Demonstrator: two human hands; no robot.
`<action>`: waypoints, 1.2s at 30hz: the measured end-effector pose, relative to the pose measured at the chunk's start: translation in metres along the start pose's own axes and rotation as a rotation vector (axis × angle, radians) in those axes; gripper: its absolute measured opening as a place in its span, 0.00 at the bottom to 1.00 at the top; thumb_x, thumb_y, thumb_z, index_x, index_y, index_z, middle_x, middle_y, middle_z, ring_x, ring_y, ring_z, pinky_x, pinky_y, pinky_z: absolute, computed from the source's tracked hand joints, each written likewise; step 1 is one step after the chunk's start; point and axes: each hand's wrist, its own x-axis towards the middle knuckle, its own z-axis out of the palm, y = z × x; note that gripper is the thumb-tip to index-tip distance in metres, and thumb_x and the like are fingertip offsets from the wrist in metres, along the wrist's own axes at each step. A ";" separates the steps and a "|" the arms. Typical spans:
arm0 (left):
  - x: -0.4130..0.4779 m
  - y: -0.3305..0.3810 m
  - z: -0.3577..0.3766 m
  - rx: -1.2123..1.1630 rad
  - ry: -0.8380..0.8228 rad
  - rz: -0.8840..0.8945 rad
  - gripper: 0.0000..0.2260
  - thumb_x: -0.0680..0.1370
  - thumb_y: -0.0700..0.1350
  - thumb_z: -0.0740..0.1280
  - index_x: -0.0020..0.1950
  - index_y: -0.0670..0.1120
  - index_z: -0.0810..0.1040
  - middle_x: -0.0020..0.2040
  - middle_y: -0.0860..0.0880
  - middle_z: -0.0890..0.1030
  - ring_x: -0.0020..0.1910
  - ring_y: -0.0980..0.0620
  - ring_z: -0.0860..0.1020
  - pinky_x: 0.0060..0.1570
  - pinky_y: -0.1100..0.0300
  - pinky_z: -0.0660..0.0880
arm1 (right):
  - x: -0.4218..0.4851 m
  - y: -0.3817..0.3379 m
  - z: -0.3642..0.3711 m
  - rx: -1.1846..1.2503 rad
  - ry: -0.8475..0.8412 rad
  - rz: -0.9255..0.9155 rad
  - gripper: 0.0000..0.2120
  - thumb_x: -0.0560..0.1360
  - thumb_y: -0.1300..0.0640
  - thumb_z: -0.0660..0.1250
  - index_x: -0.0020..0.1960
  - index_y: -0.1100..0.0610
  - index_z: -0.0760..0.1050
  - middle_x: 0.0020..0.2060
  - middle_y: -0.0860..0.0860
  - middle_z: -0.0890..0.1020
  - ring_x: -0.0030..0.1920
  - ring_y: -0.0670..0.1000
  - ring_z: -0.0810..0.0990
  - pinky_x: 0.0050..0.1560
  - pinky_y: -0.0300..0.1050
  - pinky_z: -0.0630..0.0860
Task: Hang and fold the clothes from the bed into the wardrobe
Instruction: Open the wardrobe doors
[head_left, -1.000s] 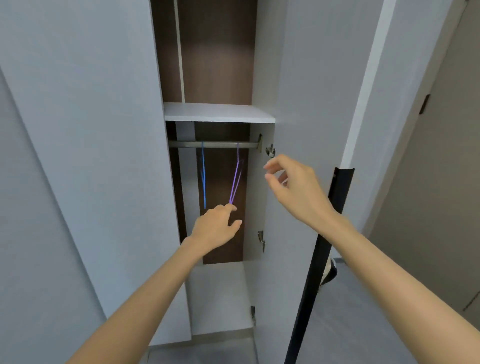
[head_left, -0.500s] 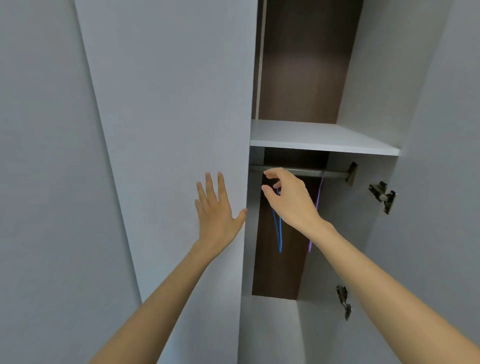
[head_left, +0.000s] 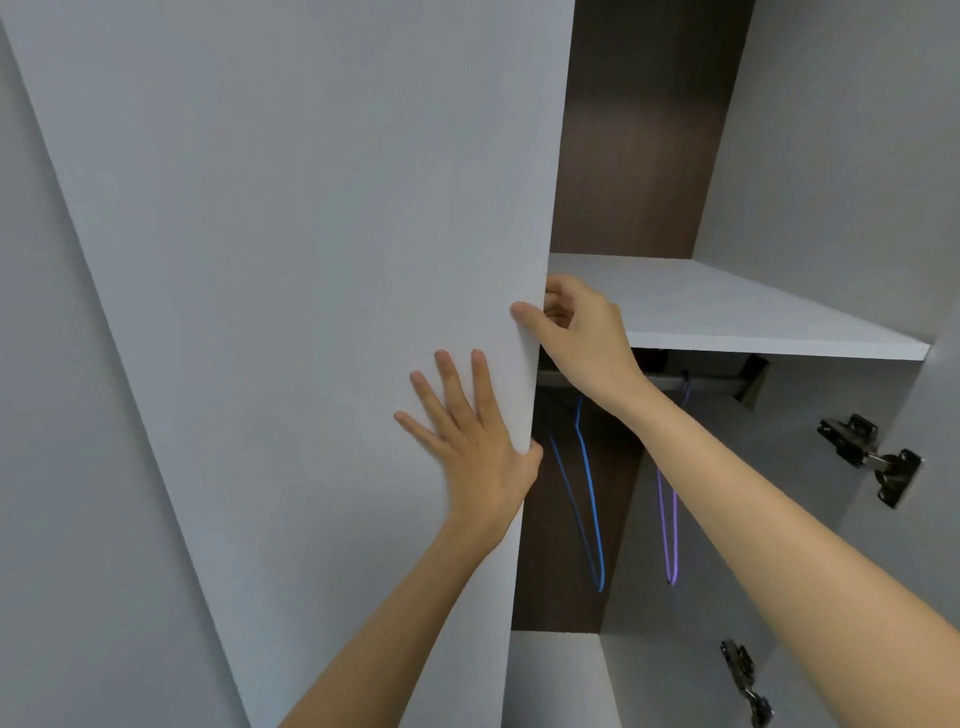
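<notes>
The wardrobe's left door (head_left: 311, 260) is a pale grey panel filling the left of the view. My left hand (head_left: 467, 441) presses flat on its front face near the free edge, fingers straight. My right hand (head_left: 576, 327) grips that door edge, thumb on the front and fingers curled behind it. Inside, a blue hanger (head_left: 587, 493) and a purple hanger (head_left: 670, 514) hang empty from a metal rail (head_left: 701, 383) under a white shelf (head_left: 727, 312). No clothes are in view.
The right door (head_left: 924, 415) stands open, with metal hinges (head_left: 872, 457) on its inner side and another hinge (head_left: 748, 680) lower down. The wardrobe back is dark brown wood (head_left: 644, 130). A pale floor panel (head_left: 550, 675) lies at the bottom.
My head has moved closer and turned left. My left hand went from mid-air onto the left door's face. My right hand rose from near the rail and took hold of the door edge.
</notes>
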 end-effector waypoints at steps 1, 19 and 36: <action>0.000 -0.001 0.002 0.000 0.007 0.004 0.58 0.64 0.64 0.72 0.78 0.46 0.37 0.78 0.39 0.40 0.75 0.32 0.43 0.68 0.29 0.47 | 0.001 0.001 0.000 -0.002 -0.004 0.003 0.16 0.78 0.54 0.67 0.63 0.57 0.74 0.46 0.39 0.78 0.43 0.31 0.77 0.42 0.23 0.72; -0.095 -0.020 -0.110 -0.136 -0.032 0.064 0.51 0.70 0.55 0.71 0.77 0.53 0.34 0.78 0.51 0.34 0.77 0.46 0.38 0.73 0.46 0.56 | -0.103 -0.077 -0.019 0.135 -0.073 -0.137 0.15 0.76 0.57 0.69 0.62 0.59 0.74 0.46 0.40 0.78 0.44 0.31 0.77 0.45 0.25 0.74; -0.203 -0.112 -0.275 -0.333 0.069 -0.194 0.40 0.76 0.43 0.69 0.74 0.69 0.45 0.60 0.55 0.79 0.50 0.61 0.78 0.50 0.74 0.74 | -0.197 -0.201 0.026 0.423 -0.491 -0.355 0.17 0.80 0.59 0.62 0.68 0.52 0.72 0.63 0.44 0.78 0.63 0.41 0.76 0.67 0.45 0.72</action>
